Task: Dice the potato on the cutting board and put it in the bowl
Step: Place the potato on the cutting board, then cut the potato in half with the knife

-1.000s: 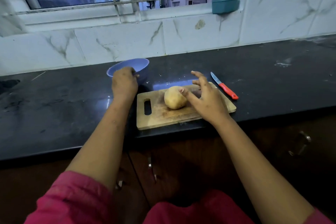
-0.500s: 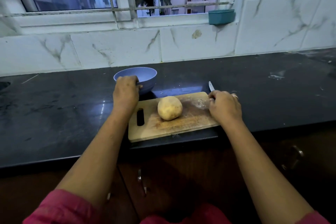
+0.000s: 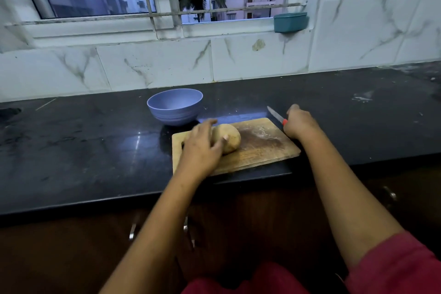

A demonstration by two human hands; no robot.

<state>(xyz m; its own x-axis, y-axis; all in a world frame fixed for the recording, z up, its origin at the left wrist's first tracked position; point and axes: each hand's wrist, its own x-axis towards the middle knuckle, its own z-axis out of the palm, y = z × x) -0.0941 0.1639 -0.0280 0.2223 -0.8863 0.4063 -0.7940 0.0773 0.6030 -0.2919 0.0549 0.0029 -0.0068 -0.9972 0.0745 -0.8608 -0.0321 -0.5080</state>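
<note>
A whole potato [image 3: 230, 138] sits on the cutting board [image 3: 262, 150], the left hand [image 3: 202, 148] curled round its left side, the right hand [image 3: 299, 124] gripping the red-handled knife [image 3: 275, 114] at the board's far corner. The empty bowl [image 3: 175, 106] waits behind on the bench [image 3: 71, 141]. Uncut and round, the potato could roll under the blade, toward the steadying hand.

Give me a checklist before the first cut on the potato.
1. Potato on board: ok, whole, lying there.
2. Left hand holds potato: ok, grips its left end, though blurred.
3. Right hand has knife: ok, gripping the red handle.
4. Knife over potato: not ok, it is by the board's far right corner, apart from the potato.
5. Bowl ready: ok, upright, empty, behind the board.
6. Left hand clear of cut line: cannot tell, knife not yet placed.
</note>
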